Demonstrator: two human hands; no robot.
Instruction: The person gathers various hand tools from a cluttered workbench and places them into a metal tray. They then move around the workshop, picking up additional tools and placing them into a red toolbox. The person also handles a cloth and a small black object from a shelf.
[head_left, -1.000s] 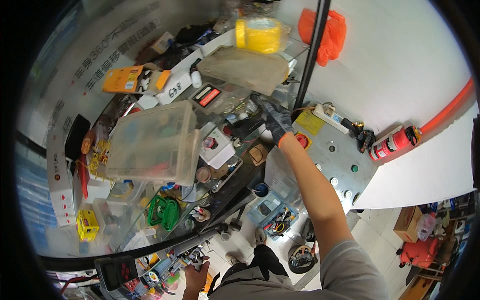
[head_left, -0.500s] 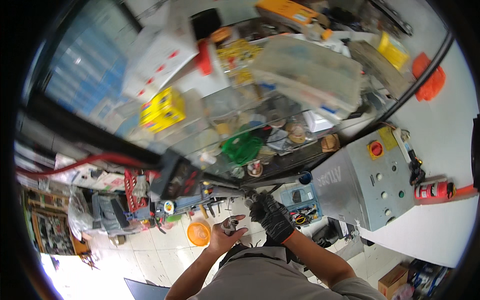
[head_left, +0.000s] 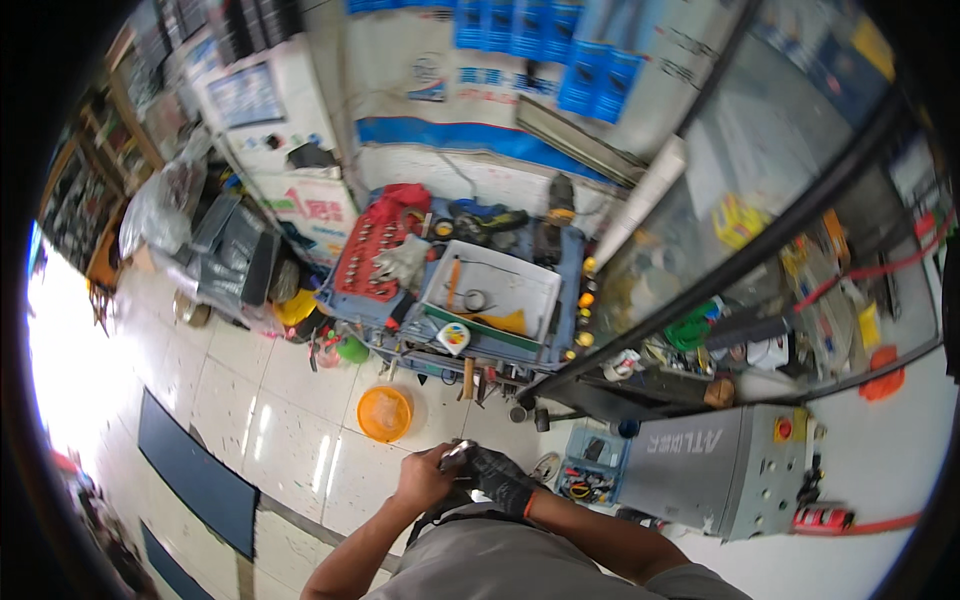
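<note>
My left hand (head_left: 425,476) is bare and closed around a small shiny metal part (head_left: 458,453), whose kind is too blurred to tell. My right hand (head_left: 502,482) wears a black glove with an orange cuff. Its curled fingers meet the left hand at the metal part; what they grip is hidden. Both hands are close together in front of my waist, over the tiled floor. The nearest thing ahead of them is an orange bucket (head_left: 384,414), a little to the left.
A blue workbench (head_left: 572,300) holds a white tray (head_left: 545,283), a red socket tray (head_left: 366,262) and gloves (head_left: 401,262). A glass cabinet (head_left: 640,265) rises at the right. Beyond my right hand stand an open blue toolbox (head_left: 597,452) and a grey control box (head_left: 690,465). Dark mats (head_left: 195,470) lie left.
The view has swung left, so the cabinet now sits further right and the workbench shows fully. My hands, apart before, have come together, and the left fingers have closed round the metal part.
</note>
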